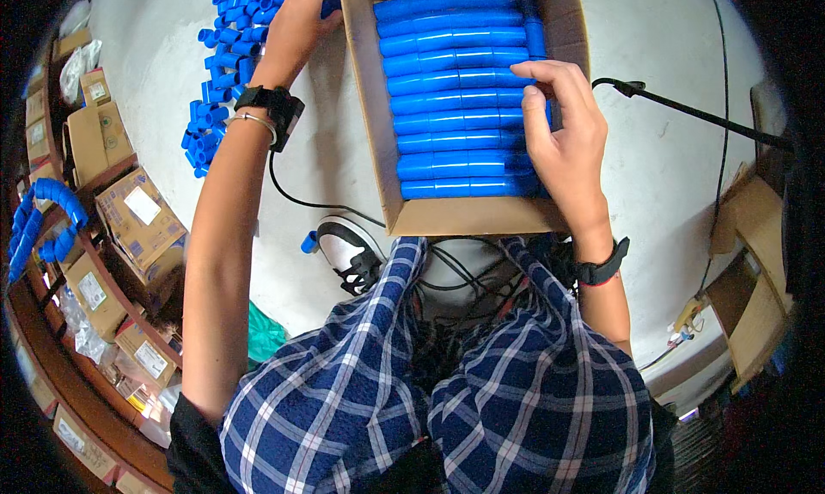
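the right hand (569, 116), fingers parted and released, hovers over blue tubes (460, 98) rowed inside a cardboard box (481, 217); the left hand (301, 19) reaches among loose blue pieces (228, 60) on the floor (662, 176), its grasp impossible to tell.

An open brown cardboard box (477, 219) holds neat rows of shiny blue plastic tubes (455, 103). Left of the box, the left hand (302, 14) is by a messy pile of short blue tubes (225, 60), and the right hand (565, 120) is over the box's right side, its thumb and finger apart.
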A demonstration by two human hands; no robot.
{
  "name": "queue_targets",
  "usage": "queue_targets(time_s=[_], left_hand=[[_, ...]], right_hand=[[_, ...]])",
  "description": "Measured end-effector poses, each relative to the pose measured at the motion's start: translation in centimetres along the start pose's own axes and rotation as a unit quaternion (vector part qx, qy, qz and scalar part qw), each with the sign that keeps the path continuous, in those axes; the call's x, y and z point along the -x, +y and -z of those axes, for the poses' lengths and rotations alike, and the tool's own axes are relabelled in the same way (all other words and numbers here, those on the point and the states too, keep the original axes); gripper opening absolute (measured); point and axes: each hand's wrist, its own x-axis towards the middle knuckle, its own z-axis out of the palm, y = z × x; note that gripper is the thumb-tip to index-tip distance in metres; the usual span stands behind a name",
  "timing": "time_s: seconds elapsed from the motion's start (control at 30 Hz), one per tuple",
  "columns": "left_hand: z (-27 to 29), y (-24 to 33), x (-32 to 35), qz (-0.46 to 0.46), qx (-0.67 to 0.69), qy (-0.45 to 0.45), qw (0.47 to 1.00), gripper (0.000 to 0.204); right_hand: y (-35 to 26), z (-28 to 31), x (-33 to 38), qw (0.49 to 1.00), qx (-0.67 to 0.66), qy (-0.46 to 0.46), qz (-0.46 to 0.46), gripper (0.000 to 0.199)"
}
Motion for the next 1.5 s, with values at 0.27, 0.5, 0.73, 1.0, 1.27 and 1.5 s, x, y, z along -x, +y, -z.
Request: queue_targets(time_s=[0.27, 0.5, 0.73, 1.0, 1.27, 1.5], left_hand=[[1.4, 2.5, 1.7, 0.031, 0.047, 0.068, 0.996, 0.038], [6.6, 14.0, 2.6, 0.014, 0.318, 0.378, 0.869, 0.030], [4.6, 24.8, 3.8, -0.039, 0.392, -0.068, 0.917, 0.034], [0.0, 25.3, 5.1, 0.142, 0.523, -0.196, 0.817, 0.037], [-1.4, 24.0, 6.4, 0.270, 0.611, -0.192, 0.719, 0.037], [-0.1, 23.2, 7.0, 0.005, 0.332, -0.152, 0.931, 0.035]], right_hand=[[-0.1, -0.2, -0.4, 0.999, 0.008, 0.022, 0.029, 0.019], [0.5, 0.8, -0.4, 0.985, -0.001, 0.168, 0.043, 0.018], [0.2, 3.4, -1.4, 1.000, 0.013, -0.002, 0.014, 0.022], [-1.2, 3.0, 0.4, 0.945, 0.176, -0.269, 0.060, 0.038], [-0.6, 2.1, 1.3, 0.921, 0.227, -0.307, 0.073, 0.022], [-0.2, 0.9, 2.6, 0.873, 0.355, -0.327, 0.078, 0.016]])
